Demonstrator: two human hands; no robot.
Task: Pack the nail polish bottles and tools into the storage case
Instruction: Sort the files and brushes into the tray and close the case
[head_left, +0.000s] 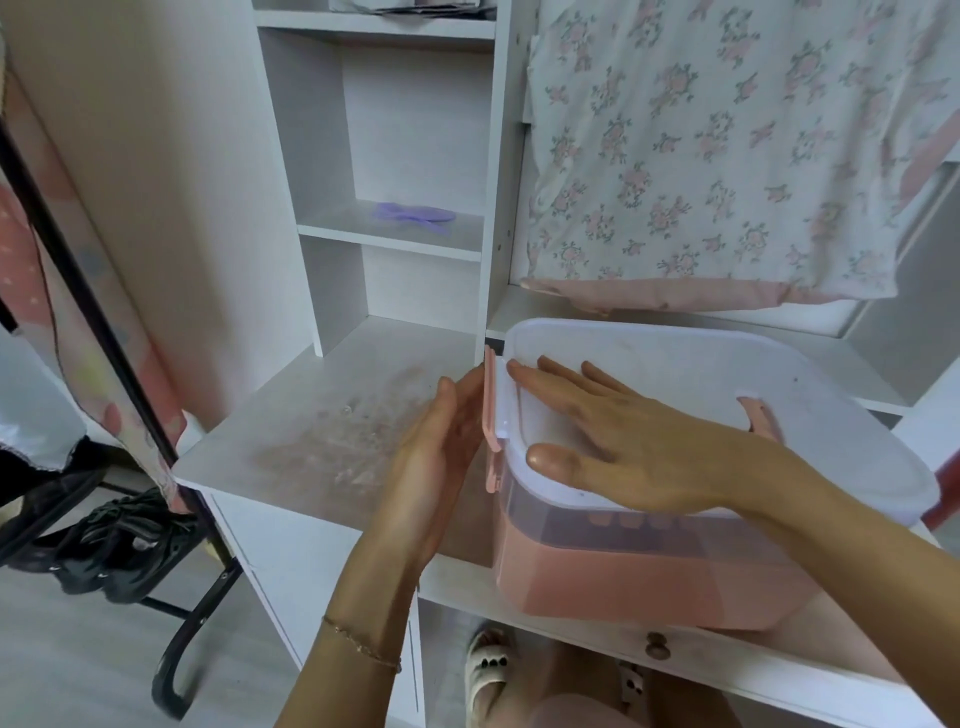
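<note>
**Lid pressed flat, side latch under the left palm: case at the closing stage**

Right hand (618, 441): fingers (550, 387) straight and spread, lying flat on the translucent lid (727, 384) near its left edge, thumb along the front rim. Nothing is gripped; the hand presses or steadies.

Left hand (441, 447): fingers straight and together, palm turned toward the case, laid against the pink side latch (490, 426). Whether the latch is already snapped home cannot be told; its top edge stands level with the lid rim.

Storage case (649, 566): pink lower body, clear upper band, white lid on top, a pink handle (761, 415) partly visible past the right wrist. It sits on the white surface (322, 431) at the front edge, above a drawer with a round knob (657, 646). Small pink shapes show through the clear band; what they are is too blurred to name. No bottles or tools lie outside the case in view, so packing looks finished or nearly so.

Handling, as judged: hard, thin-walled plastic, stiff at the rims, lid likely to flex in the middle. Smooth and somewhat slippery. If loaded with glass bottles it would be moderately heavy, and it should be kept level. Best hold is the top handle once the latches are secured, or both short sides under the rim.

Surroundings: white shelving behind holds a purple item (413, 215); a floral cloth (727, 156) hangs to the right.
</note>
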